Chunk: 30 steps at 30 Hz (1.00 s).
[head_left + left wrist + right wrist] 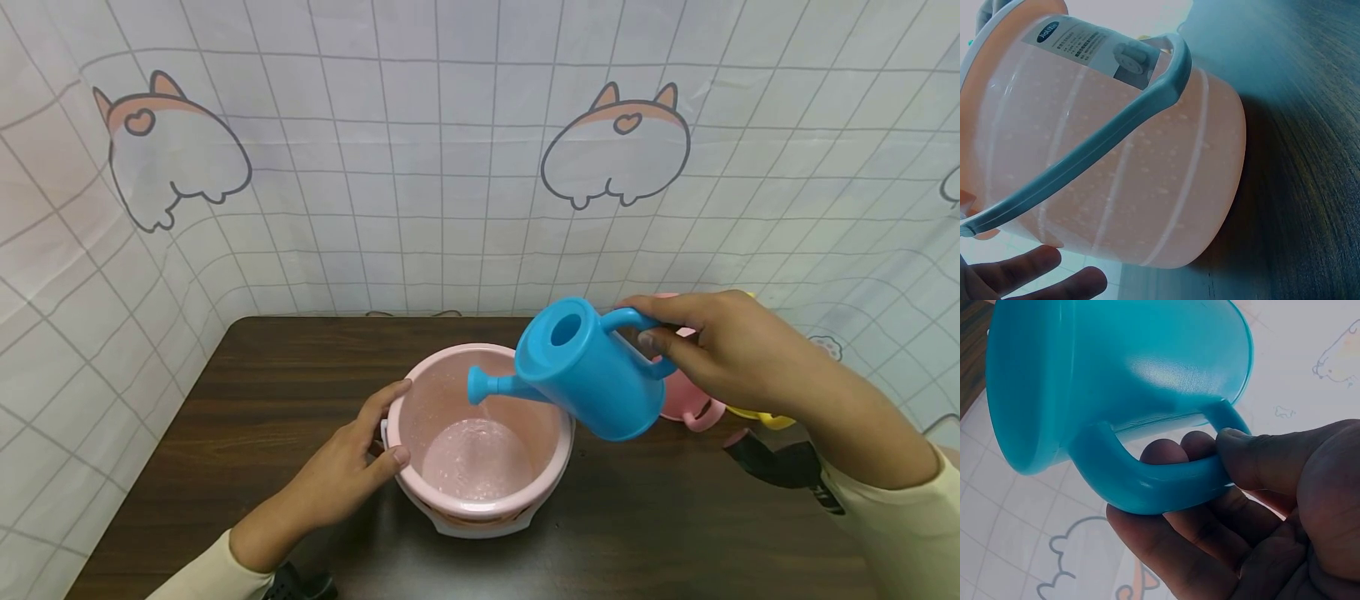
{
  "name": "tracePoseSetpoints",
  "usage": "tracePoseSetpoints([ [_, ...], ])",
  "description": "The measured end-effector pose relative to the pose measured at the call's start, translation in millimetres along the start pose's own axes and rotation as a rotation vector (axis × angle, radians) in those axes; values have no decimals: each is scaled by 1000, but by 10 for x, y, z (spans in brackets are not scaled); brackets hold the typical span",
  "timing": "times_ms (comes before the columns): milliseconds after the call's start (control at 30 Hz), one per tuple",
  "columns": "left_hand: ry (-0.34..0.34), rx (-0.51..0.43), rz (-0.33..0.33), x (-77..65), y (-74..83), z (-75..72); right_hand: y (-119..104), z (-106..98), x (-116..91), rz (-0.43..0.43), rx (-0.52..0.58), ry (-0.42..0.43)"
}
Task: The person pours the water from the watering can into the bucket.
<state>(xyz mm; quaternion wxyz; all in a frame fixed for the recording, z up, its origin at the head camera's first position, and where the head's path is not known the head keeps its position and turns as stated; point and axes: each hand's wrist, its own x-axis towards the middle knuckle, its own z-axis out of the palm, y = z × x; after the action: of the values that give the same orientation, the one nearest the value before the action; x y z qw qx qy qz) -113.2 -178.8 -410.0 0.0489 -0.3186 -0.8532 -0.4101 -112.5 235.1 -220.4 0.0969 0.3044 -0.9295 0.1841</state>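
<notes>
Right hand (708, 340) grips blue can (600, 383), tilted; left hand (348, 454) rests on bucket rim (480, 505).
Wrist drift could swing spout (498, 386) past it, wetting table (300, 367).

1 blue watering can (600, 383), held by its handle in the right hand (712, 346), tilts with its spout pointing away from that hand, over 1 pink bucket (486, 506). The bucket stands upright just right of the left hand (348, 458), its rim touched by those fingers; what looks like shallow water (480, 457) shimmers inside.
</notes>
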Motion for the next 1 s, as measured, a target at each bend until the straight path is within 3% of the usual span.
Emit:
tracePoseSetpoints([
  [1000,-2,1,3,-1,-14,4,-2,-14,7,17,-5,-16],
])
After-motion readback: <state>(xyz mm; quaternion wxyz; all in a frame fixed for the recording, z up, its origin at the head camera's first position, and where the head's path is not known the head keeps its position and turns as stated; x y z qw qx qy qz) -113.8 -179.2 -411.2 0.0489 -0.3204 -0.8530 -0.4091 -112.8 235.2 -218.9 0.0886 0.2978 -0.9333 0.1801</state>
